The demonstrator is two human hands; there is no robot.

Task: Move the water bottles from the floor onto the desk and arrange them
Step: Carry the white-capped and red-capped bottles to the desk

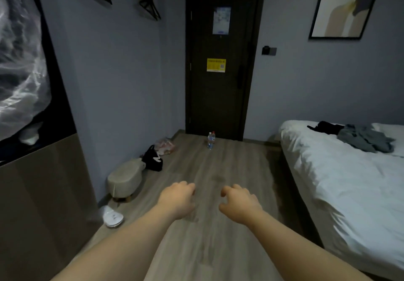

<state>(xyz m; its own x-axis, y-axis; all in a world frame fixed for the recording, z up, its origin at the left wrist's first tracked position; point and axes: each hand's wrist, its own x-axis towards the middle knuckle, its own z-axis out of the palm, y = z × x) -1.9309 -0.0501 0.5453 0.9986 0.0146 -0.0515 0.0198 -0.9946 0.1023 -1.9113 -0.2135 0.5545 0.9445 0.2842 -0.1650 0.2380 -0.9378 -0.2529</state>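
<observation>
The water bottles (211,140) stand upright on the wood floor (229,167), far off, just in front of the dark door (219,62). There look to be 2 of them, 1 with a white cap and 1 with a red cap behind it, but they are small and overlap, so the count is hard to be sure of. They are touching or very close together.

Both arms reach out toward them. The left hand (178,200) and the right hand (238,202) are side by side in the air, well apart from the bottles. The fingers of each hand curl loosely down, not flat and not in a fist, and they hold nothing.

By the left wall, a clear plastic bag (165,146) lies on the floor. Something pink and white is inside it, too blurry to name. A black bag (153,160) sits beside it, and you cannot see inside. Nearer is a small beige stool (125,177), then white slippers (112,217).

A bed (341,178) with white sheets fills the right side and is cut off by the edge. Dark and grey clothes (358,137) lie in a heap on it. A framed picture (344,10) hangs above. The door has a yellow sign (216,65) and a blue paper (221,20); the words are too small to read.
</observation>
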